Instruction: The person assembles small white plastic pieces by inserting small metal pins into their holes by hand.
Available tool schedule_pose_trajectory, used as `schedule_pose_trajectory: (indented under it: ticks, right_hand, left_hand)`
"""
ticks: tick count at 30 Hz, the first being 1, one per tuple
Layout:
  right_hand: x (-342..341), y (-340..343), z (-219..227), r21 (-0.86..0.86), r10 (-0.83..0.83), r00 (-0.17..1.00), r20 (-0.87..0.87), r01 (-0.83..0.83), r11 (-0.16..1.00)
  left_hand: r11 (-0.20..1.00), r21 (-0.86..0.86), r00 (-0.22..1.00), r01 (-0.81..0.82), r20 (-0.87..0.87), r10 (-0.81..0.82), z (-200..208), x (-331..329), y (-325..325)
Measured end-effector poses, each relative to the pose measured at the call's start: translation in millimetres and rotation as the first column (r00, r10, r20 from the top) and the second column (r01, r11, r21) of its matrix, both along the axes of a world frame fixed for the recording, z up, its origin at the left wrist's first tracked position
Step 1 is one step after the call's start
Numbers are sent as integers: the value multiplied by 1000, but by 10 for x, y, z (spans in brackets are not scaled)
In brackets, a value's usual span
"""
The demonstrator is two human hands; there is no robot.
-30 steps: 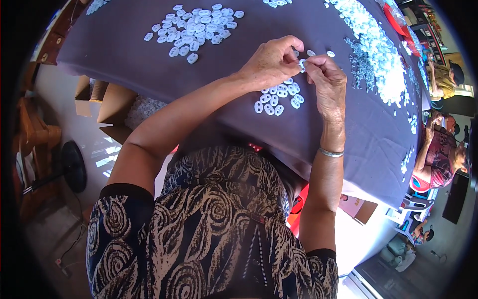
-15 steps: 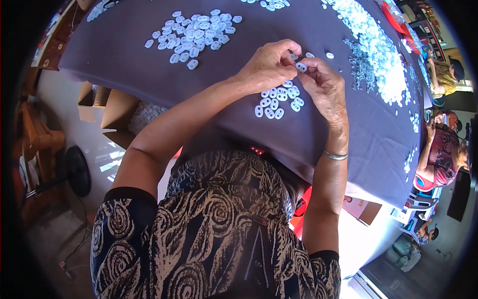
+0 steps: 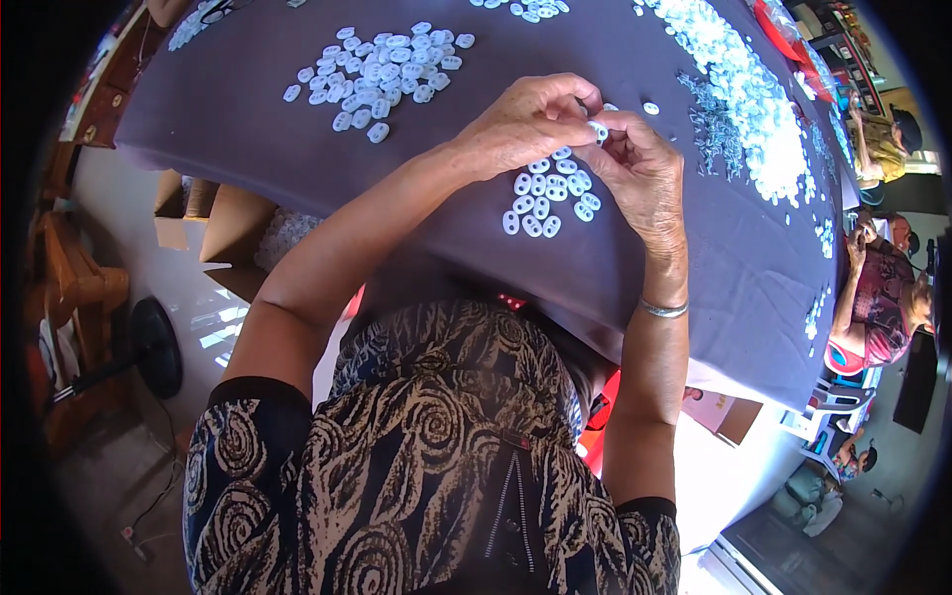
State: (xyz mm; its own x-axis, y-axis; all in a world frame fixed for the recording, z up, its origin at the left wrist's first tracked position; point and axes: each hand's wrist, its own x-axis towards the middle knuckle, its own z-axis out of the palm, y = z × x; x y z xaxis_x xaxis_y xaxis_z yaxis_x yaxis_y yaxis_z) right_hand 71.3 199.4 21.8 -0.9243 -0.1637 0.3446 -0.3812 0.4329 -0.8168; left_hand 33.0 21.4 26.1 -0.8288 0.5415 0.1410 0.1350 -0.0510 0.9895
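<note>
My two hands meet above the dark-covered table, fingertips nearly touching. Pinched between them is a small white oval plastic piece with two holes [image 3: 599, 132]. My left hand [image 3: 526, 127] is closed, its thumb and finger against the piece's left side. From the other side, the bent fingers of my right hand [image 3: 640, 174] grip it; a bracelet circles that wrist. Fingers cover part of the piece, and whether something smaller is held with it I cannot tell. Below the hands lies a loose group of similar white pieces [image 3: 540, 207]. Single white pieces [image 3: 651, 108] lie just beyond the right hand.
A larger heap of two-hole pieces [image 3: 382, 69] sits at the far left. Small dark parts [image 3: 706, 134] lie beside a long white heap [image 3: 759, 109] on the right. The tablecloth [image 3: 436, 238] drops near me. Cardboard boxes [image 3: 236, 223] stand left; other people [image 3: 878, 307] sit right.
The held piece has turned between my fingertips and shows less of its face. My left thumb has come up against it. Both hands have stayed in nearly the same place.
</note>
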Motion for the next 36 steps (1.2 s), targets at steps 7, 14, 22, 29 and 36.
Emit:
schedule_pose_trajectory:
  ticks: [7, 14, 22, 29, 36]
  right_hand:
    - [52, -104, 61, 81, -71, 997, 3, 71, 994]
    - [82, -108, 174, 274, -46, 995, -87, 69, 959]
    - [80, -129, 116, 396, 13, 983, -184, 62, 916]
    - [112, -157, 132, 350, -11, 989, -149, 63, 935]
    - [266, -318, 349, 237, -10, 981, -193, 57, 970]
  left_hand:
    - [999, -6, 999, -36, -28, 36, -89, 16, 45]
    - [1000, 1, 1000, -1, 22, 1, -66, 33, 59]
    - [999, 25, 996, 42, 82, -44, 1, 41, 16]
    - [1000, 26, 995, 2, 95, -5, 34, 73, 43]
    - [966, 258, 994, 22, -113, 8, 212, 318, 168]
